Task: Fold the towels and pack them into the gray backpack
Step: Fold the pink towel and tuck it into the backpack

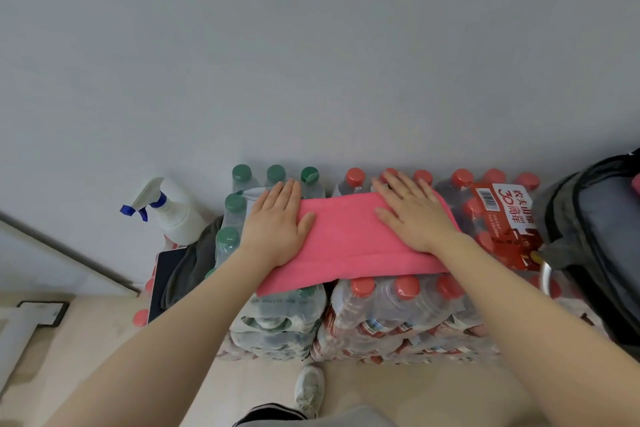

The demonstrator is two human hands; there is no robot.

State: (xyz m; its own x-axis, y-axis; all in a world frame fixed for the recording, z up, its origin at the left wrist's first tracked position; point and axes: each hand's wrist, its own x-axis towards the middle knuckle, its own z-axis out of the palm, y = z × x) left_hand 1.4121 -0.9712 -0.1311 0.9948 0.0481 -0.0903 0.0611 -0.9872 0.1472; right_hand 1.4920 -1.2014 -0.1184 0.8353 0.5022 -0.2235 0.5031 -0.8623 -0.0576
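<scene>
Grey painted wall (311, 45) fills the upper half of the view, and all positions below are given relative to the pink folded terry towel (349, 243). Directly under the towel stand shrink-wrapped packs of clear plastic water bottles: the red-capped packs (408, 315) support its right portion, and the green-capped pack (277, 315) supports its left portion. The towel lies flat across the bottle caps as a long folded band. To the right of the towel, on the red-capped packs, stands the gray fabric backpack with black trim (595, 239), its main opening facing the towel. The left hand (277, 225) lies palm down on the left end of the towel, fingers straight and together, pressing the cloth. The right hand (412, 215) lies palm down on the right end, fingers straight and slightly spread, also pressing. To the left of the towel, beyond the green-capped pack, stands a white plastic spray bottle with a blue trigger (169, 215). Below the towel, on the beige floor (104, 340), a white sneaker (309, 390) is visible.
</scene>
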